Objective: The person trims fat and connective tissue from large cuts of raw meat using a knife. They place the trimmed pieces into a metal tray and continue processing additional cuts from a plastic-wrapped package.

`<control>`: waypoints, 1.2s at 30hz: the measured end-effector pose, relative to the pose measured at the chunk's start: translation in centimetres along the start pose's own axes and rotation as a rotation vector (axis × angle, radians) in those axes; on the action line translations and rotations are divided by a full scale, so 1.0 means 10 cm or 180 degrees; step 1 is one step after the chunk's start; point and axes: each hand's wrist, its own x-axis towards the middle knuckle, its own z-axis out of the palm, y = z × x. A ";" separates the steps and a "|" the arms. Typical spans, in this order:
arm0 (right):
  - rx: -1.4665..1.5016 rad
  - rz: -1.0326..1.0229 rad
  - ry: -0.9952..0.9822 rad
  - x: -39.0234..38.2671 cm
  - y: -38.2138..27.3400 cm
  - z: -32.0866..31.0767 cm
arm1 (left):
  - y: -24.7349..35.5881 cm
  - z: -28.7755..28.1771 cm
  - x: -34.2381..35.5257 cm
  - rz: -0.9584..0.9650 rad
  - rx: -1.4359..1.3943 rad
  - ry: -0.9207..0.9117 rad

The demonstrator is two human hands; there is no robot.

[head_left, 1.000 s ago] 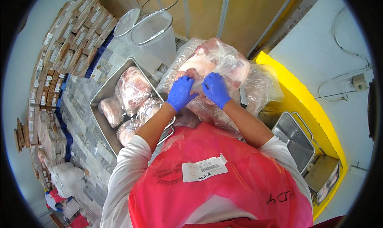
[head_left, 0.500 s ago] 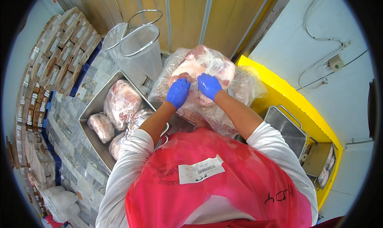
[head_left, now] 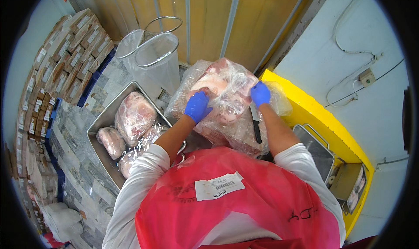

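The left hand (head_left: pixel 197 107), in a blue glove, curled its fingers onto the clear bag of raw meat (head_left: pixel 224 90), which sat at twelve o'clock from the person's red apron (head_left: pixel 235 205). The right hand (head_left: pixel 260 93) pinched the bag's plastic at its three o'clock edge. A black-handled knife (head_left: pixel 256 127) lay just below that hand, and a steel tray (head_left: pixel 102 151) of wrapped meat stood at nine o'clock.

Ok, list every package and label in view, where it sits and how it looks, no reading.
Bagged meat: clear plastic, pink and white, between left hand and right hand.
Bagged cuts: clear wrap, in the steel tray at left.
Boxes: brown, white-labelled, stacked far left.
White label: rectangular, dark print, on the red apron.
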 end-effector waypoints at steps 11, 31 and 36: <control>-0.0588 -0.2514 -0.0257 -0.72 -0.81 0.47 | 0.06 -0.03 0.01 -0.0337 -0.0225 -0.0165; 0.1352 -0.1487 0.0493 -0.53 -0.50 0.01 | 0.22 -0.16 0.53 -0.0056 -0.0304 -0.0627; 0.0269 -0.1773 0.0429 -0.93 -0.15 0.04 | 0.21 0.00 0.61 0.0233 -0.0392 -0.0500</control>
